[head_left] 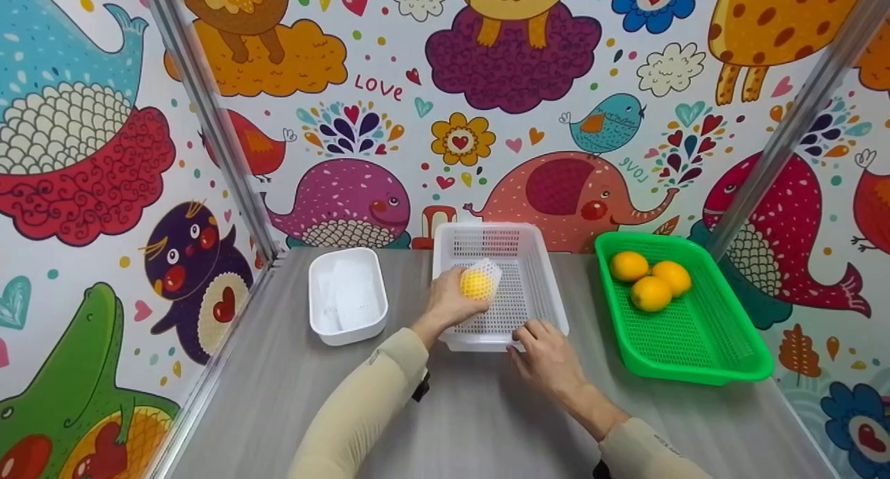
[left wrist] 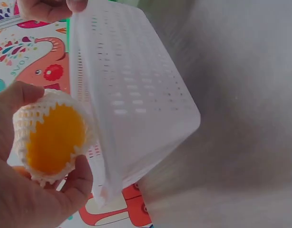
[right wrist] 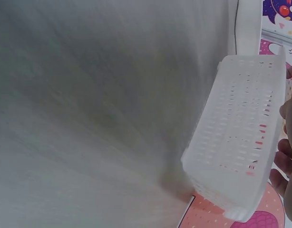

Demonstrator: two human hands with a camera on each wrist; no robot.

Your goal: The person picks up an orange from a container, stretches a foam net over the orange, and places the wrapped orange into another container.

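Observation:
My left hand (head_left: 450, 299) holds an orange (head_left: 476, 284) above the inside of the white perforated basket (head_left: 556, 305). A white foam net sleeve (head_left: 491, 270) partly wraps the fruit. The left wrist view shows the orange (left wrist: 58, 140) bare on one side, with the thumb and fingers around it. At the basket's near right corner, my right hand (head_left: 553, 361) grips the rim with curled fingers. In the right wrist view, part of that hand is cut off at the edge, beside the basket wall (right wrist: 236, 118).
To the right, a green basket (head_left: 695, 340) contains three oranges (head_left: 651, 295) grouped at its far left end. A smaller white container (head_left: 348, 336) stands at the left, with white material (head_left: 345, 295) inside. Printed wall panels (head_left: 389, 117) enclose the grey table (head_left: 459, 423).

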